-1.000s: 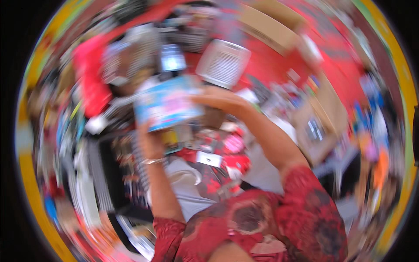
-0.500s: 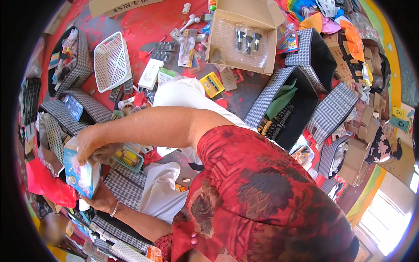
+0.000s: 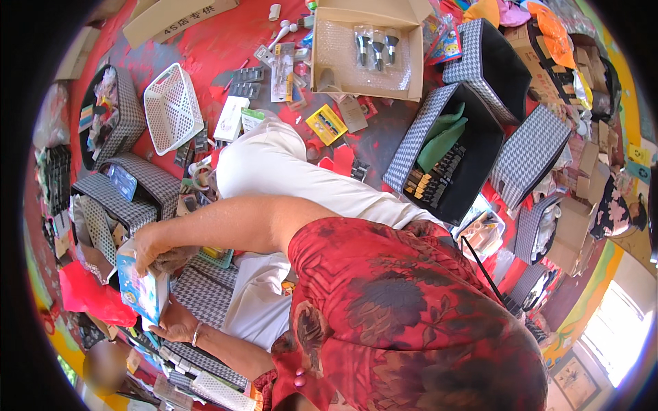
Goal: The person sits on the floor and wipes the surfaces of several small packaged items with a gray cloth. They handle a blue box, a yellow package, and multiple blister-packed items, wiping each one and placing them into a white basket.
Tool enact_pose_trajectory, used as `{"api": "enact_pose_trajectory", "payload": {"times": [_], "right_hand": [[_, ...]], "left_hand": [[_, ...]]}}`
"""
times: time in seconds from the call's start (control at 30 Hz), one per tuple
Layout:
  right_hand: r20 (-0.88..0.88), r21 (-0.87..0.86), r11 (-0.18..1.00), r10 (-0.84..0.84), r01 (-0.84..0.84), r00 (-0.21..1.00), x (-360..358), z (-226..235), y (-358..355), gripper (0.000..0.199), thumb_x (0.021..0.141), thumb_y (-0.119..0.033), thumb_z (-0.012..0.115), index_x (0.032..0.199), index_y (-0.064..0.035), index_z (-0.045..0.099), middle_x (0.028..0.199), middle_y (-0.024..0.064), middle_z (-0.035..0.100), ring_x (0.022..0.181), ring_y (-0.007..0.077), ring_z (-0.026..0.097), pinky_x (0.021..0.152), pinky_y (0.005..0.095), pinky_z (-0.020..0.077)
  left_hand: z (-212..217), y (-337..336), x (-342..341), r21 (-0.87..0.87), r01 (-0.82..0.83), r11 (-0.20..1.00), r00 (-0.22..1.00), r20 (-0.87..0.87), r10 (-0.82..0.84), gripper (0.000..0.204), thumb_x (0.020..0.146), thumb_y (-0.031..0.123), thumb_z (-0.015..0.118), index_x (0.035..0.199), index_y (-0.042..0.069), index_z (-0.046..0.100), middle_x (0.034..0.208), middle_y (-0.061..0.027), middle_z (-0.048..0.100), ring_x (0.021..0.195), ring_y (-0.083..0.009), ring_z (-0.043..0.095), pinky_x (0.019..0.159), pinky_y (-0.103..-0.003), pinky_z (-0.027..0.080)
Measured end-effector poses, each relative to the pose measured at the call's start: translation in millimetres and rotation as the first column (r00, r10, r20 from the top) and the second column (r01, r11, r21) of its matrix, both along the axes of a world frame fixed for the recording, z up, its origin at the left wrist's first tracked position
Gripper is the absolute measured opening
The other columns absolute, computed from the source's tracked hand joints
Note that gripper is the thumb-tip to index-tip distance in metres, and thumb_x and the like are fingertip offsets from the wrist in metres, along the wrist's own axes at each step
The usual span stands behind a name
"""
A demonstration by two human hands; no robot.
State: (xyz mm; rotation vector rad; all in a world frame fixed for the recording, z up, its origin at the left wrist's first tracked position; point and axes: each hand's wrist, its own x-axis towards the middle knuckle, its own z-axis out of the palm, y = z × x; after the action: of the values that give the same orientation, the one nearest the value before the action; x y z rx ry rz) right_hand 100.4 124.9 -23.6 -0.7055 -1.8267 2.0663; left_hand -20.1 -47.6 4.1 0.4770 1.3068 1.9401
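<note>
A blue and white printed carton (image 3: 142,282) is held upright at the left, between both hands. My right hand (image 3: 148,248) comes from above, its fingers closed over the carton's upper edge. Below it, my left hand (image 3: 177,322), with a bracelet at the wrist, grips the carton's lower end. A brown fuzzy thing (image 3: 179,261) lies beside the carton under my right forearm; whether my right hand also touches it, I cannot tell. Beside the carton is a bright red cloth or bag (image 3: 96,294).
Houndstooth storage bins (image 3: 411,144) stand at the right, one with a green item and dark pieces. A white basket (image 3: 171,106) sits at the upper left. An open cardboard box (image 3: 367,85) holds brushes on bubble wrap. Small packages lie on the red floor (image 3: 199,41).
The view has shifted, and the carton and both hands sit a little further right and lower in it. Both hands keep their hold on the carton.
</note>
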Motion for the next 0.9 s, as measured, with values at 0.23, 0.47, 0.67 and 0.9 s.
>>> {"api": "enact_pose_trajectory", "payload": {"times": [0.23,0.47,0.67,0.9], "right_hand": [[0.009,-0.335,0.836,-0.457,0.434,0.889,56,58,-16,0.043,0.055,-0.03,0.076,0.079,0.0047,0.065,0.081,0.0145,0.064,0.069,0.0187,0.061,0.059,0.0304,0.0499],[-0.355,-0.447,0.762,-0.632,0.469,0.689,174,73,23,0.038,0.064,-0.029,0.074,0.086,-0.0001,0.066,0.082,0.0082,0.065,0.067,0.0144,0.06,0.058,0.0265,0.0484],[-0.202,-0.375,0.595,-0.801,0.711,0.564,313,37,-3,0.052,0.066,-0.04,0.073,0.095,0.0027,0.062,0.084,0.0101,0.063,0.069,0.0159,0.059,0.061,0.0304,0.049],[0.207,-0.421,0.176,-0.936,0.89,0.283,478,-33,-108,0.047,0.072,-0.031,0.07,0.105,-0.0006,0.056,0.089,0.0071,0.062,0.076,0.0153,0.06,0.069,0.0274,0.0495]], "left_hand": [[37,-5,7,-0.009,-0.12,0.993,0.99,0.069,0.12,0.058,0.083,0.039,0.046,0.129,0.005,0.031,0.136,-0.0251,0.022,0.127,-0.0396,0.022,0.104,-0.054,0.016],[35,-19,-3,-0.205,-0.031,0.978,0.986,0.155,0.063,0.047,0.089,0.028,0.041,0.121,-0.007,0.04,0.126,-0.0196,0.043,0.119,-0.0294,0.04,0.099,-0.042,0.032],[3,-39,-23,-0.259,-0.013,0.966,0.972,0.222,0.073,0.037,0.088,0.021,0.043,0.113,-0.006,0.047,0.114,-0.0162,0.053,0.104,-0.0257,0.051,0.089,-0.038,0.042],[-19,-40,-32,-0.341,0.074,0.937,0.963,0.269,0.022,0.024,0.087,0.011,0.046,0.104,-0.004,0.055,0.102,-0.0141,0.058,0.093,-0.0221,0.057,0.078,-0.034,0.048]]}}
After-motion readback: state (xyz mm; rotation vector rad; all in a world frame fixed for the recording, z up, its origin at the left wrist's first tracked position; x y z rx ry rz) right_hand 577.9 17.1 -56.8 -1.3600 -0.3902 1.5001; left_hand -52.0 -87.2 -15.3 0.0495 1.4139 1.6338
